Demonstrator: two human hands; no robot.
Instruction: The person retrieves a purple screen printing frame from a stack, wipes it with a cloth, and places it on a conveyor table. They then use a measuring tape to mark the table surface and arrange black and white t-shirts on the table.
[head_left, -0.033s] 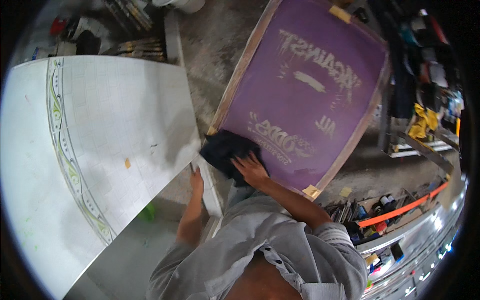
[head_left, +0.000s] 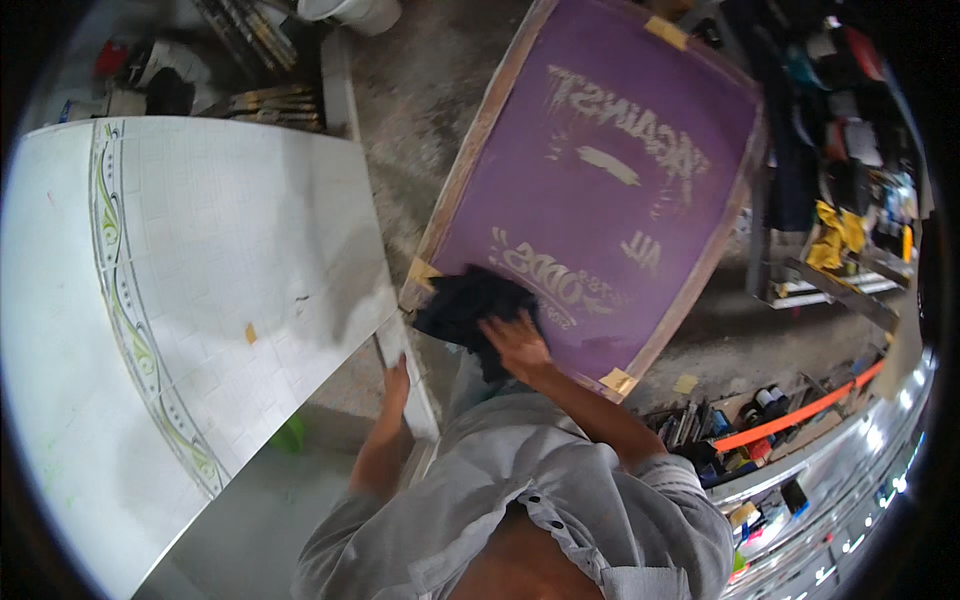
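My right hand (head_left: 515,342) lies with fingers spread on a bunched black cloth (head_left: 462,305), pressing it against the lower left part of a purple printing screen (head_left: 610,210). The screen has a worn wooden frame (head_left: 478,115), tape at corners and pale, mirrored lettering. My left hand (head_left: 396,376) is lower left, upright beside a narrow white ledge (head_left: 410,390) next to the tiled board; its fingers are too small and blurred to tell whether they grip it.
A white tiled board (head_left: 230,240) with a green patterned band fills the left. Behind it are long stained sticks (head_left: 240,35) and a white bucket (head_left: 350,12). At right stand cluttered racks, a yellow cloth (head_left: 835,235) and an orange bar (head_left: 790,410).
My right hand and the black cloth have slid a little to the right across the screen. My left hand sits slightly lower. The whole view has shifted slightly.
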